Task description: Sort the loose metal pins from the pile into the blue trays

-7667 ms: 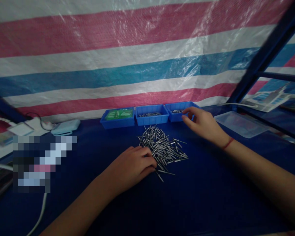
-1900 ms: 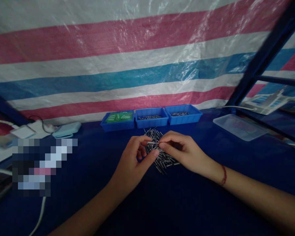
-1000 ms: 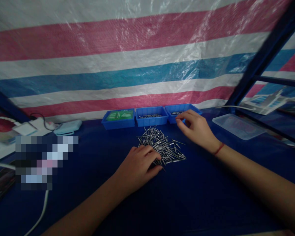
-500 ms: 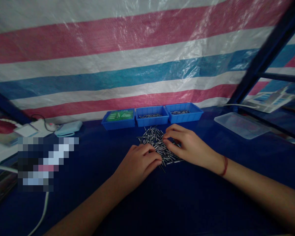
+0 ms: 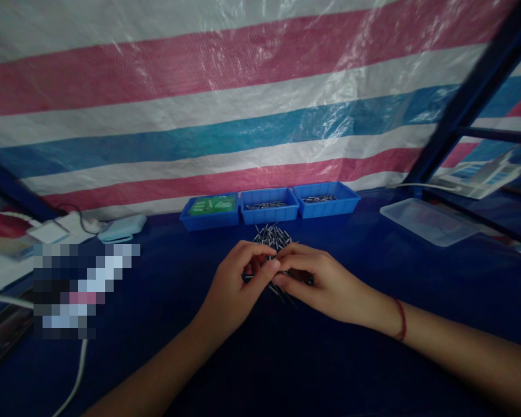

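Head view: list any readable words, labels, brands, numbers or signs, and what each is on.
No readable text.
Left blue bin, middle blue bin, right blue bin: no lettering visible.
Green contents of the left bin: pale patches, too blurred to tell if printed.
White-and-blue item, far right: too blurred to read.
Pixelated patch, left: hides whatever is there.

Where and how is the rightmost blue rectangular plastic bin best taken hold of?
The rightmost bin is likely best taken by its right rim, from the right: that end stands free, whereas its left end sits close beside the middle blue rectangular plastic bin. Its top is open.
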A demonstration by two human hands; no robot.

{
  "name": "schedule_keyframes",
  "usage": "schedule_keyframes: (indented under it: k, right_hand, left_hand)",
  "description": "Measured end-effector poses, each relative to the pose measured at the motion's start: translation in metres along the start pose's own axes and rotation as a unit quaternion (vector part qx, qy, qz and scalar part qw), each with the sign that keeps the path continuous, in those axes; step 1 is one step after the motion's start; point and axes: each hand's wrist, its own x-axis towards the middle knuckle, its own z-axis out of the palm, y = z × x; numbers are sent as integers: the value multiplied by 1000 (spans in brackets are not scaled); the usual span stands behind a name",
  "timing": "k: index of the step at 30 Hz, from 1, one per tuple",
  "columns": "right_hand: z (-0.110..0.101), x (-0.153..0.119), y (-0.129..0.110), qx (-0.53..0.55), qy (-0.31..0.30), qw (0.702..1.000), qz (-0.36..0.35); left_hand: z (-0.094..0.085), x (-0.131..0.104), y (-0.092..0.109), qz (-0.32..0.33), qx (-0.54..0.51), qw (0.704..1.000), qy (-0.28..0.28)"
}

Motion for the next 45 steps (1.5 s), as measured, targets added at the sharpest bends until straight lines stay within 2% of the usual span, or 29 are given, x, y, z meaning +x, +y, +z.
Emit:
schedule_keyframes:
  k: [6, 18, 29, 45]
  right_hand:
    - [0, -1, 2, -2, 38, 999, 2]
    - [3, 0, 3, -14, 55, 998, -1]
    - [1, -1, 3, -8, 28, 1000, 12]
    - [3, -1, 5, -13, 30, 999, 15]
  left_hand:
    - [2, 0, -1, -6, -30, 999, -12]
    - [3, 0, -2, 14, -41, 999, -8]
    - [1, 0, -3, 10, -40, 999, -1]
    - [2, 1, -3, 24, -30, 999, 6]
